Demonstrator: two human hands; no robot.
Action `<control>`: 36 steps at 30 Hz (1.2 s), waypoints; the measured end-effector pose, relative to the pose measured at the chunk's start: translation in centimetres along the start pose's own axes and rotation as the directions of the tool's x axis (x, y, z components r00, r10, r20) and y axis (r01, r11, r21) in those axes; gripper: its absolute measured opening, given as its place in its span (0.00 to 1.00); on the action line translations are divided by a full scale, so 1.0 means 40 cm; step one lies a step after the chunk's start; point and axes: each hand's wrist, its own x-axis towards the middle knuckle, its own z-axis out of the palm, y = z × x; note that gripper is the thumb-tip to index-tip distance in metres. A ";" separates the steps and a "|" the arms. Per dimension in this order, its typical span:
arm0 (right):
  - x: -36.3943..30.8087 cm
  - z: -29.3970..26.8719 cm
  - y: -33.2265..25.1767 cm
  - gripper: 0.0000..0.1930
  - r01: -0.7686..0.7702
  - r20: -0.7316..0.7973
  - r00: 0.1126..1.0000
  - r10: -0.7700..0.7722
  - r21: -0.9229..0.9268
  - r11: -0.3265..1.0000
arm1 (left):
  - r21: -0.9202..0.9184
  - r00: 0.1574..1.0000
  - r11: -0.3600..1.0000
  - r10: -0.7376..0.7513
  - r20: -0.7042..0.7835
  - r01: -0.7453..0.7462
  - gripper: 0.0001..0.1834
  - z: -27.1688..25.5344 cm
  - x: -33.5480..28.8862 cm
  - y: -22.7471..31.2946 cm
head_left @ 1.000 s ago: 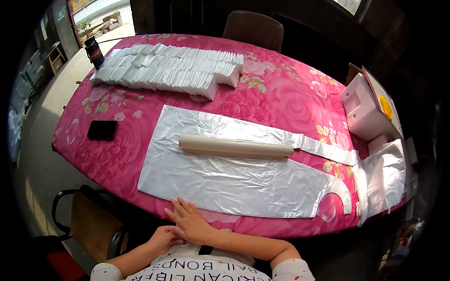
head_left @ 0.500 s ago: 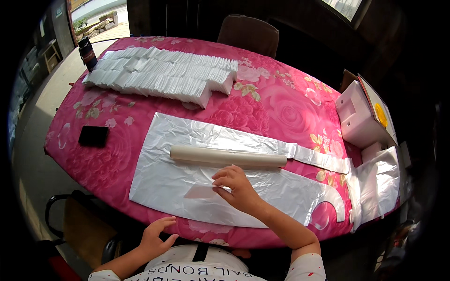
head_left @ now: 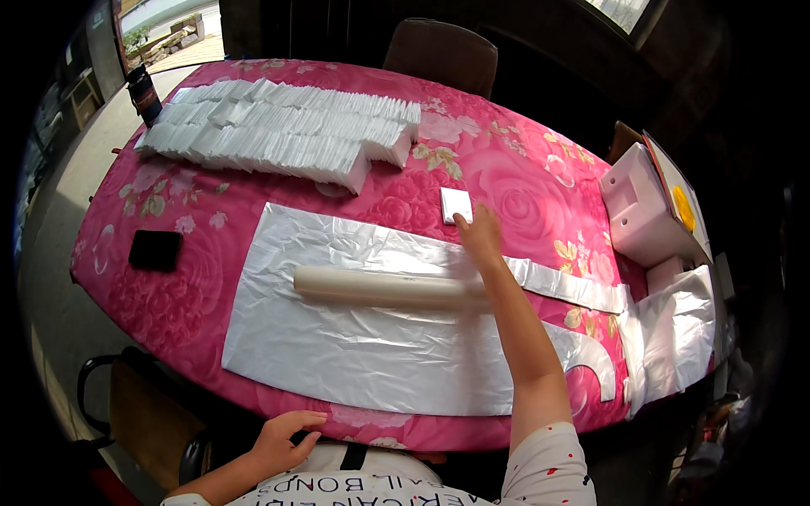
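Note:
My right hand [head_left: 481, 234] reaches over the table, its fingers closed at the lower right corner of a small white folded plastic packet [head_left: 456, 203]. The packet is at or on the tablecloth, beyond the silver-white plastic bag. That bag [head_left: 371, 358] lies flat and slightly creased, its strap-like handles pointing right. Across it rests a long cream tube [head_left: 380, 287], partly behind my right forearm. At the near table edge my left hand [head_left: 288, 440] holds nothing, fingers stretched and thumb apart.
Several rows of white folded packets [head_left: 278, 126] stand at the far left, beside a dark bottle [head_left: 143, 97]. A black flat object [head_left: 155, 250] lies left on the pink flowered tablecloth [head_left: 135, 316]. At right are a white foam box [head_left: 631, 198] and stacked plastic bags [head_left: 675, 333].
My right hand has carried the small packet from above the plastic bag, away from me and to the right, past the tube. My left hand has shifted slightly near the table edge.

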 end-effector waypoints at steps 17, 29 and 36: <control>-0.567 -0.447 0.021 0.26 0.005 0.584 0.787 -0.200 0.318 0.948 | 0.316 0.901 0.853 0.336 0.275 -0.415 0.38 0.233 0.299 0.101; -0.561 -0.497 0.599 0.22 -0.098 0.180 0.976 0.126 -0.154 0.983 | 0.369 0.788 0.728 0.380 0.484 -0.578 0.36 0.392 0.337 0.181; -0.614 -0.566 0.775 0.16 -0.369 -0.108 0.929 0.354 -0.348 0.862 | 0.386 0.747 0.661 0.431 0.507 -0.644 0.32 0.416 0.337 0.191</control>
